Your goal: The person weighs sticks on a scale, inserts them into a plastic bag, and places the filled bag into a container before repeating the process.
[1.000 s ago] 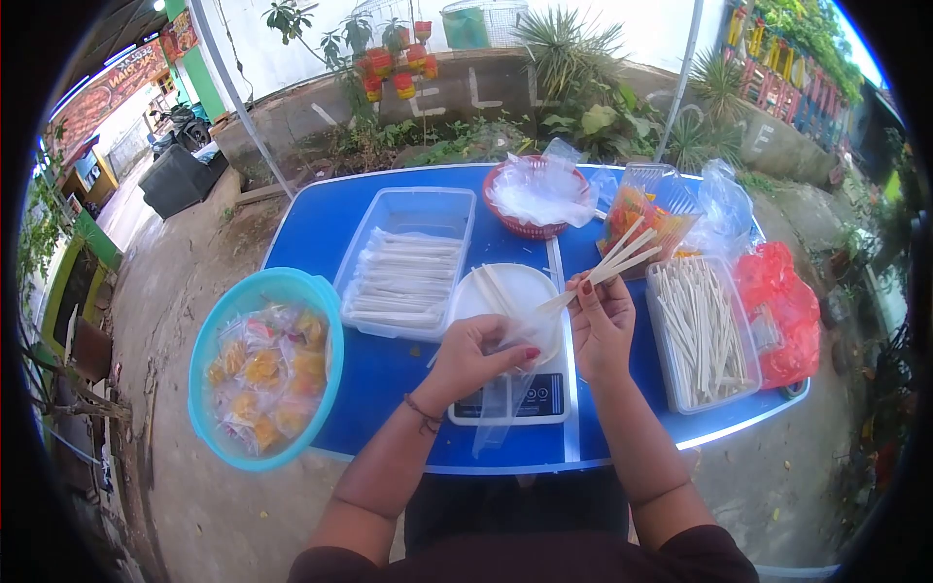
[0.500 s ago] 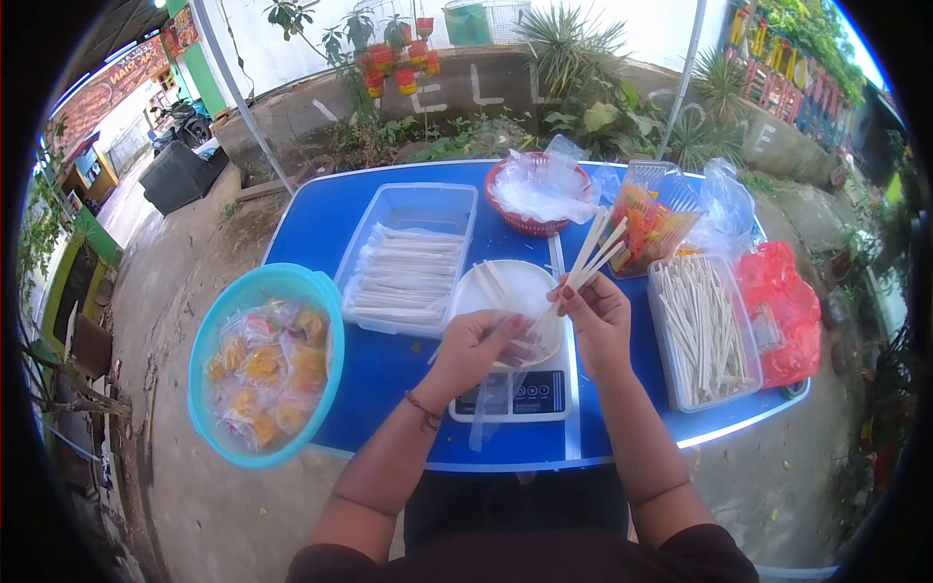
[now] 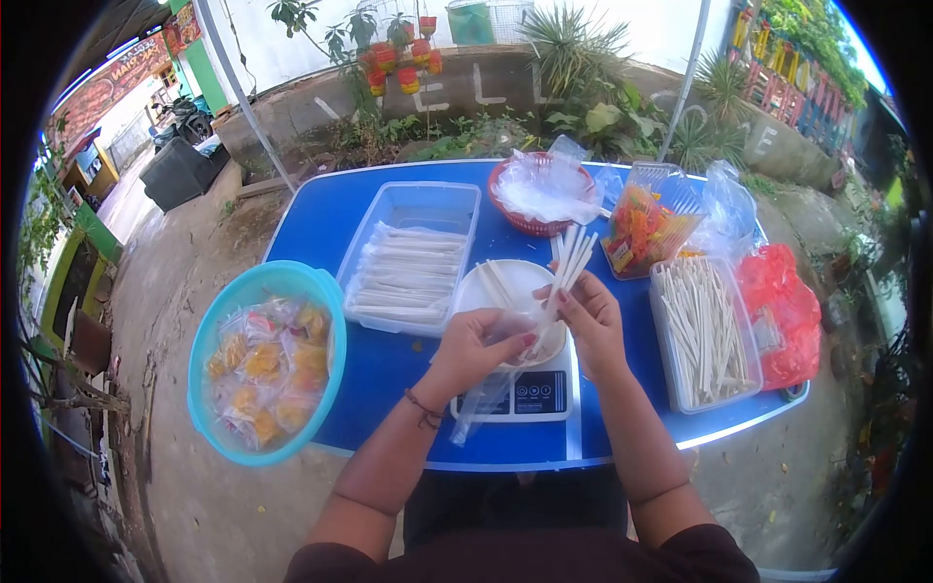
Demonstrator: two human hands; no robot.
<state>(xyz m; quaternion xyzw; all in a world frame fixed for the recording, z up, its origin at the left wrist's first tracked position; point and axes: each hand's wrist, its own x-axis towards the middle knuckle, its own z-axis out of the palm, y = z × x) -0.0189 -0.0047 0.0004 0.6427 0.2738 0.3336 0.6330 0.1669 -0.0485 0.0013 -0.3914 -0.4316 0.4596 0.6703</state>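
My left hand pinches a long clear plastic bag that hangs down over the kitchen scale. In my right hand is a bunch of pale, thin sticks, their upper ends fanned out. Their lower ends are at the bag's mouth; how far inside they sit I cannot make out. Under both hands, a white round plate rests on the scale, with a few more sticks lying on it.
At left, a turquoise basin holds bagged yellow snacks. Behind it stands a clear box of packed sticks. A red basket of plastic bags, a tub of loose sticks, a container of colourful sachets and a red bag are on the blue table.
My right hand has come slightly left and down, bringing the sticks more upright and against the bag. The bag's hanging end has swung left.
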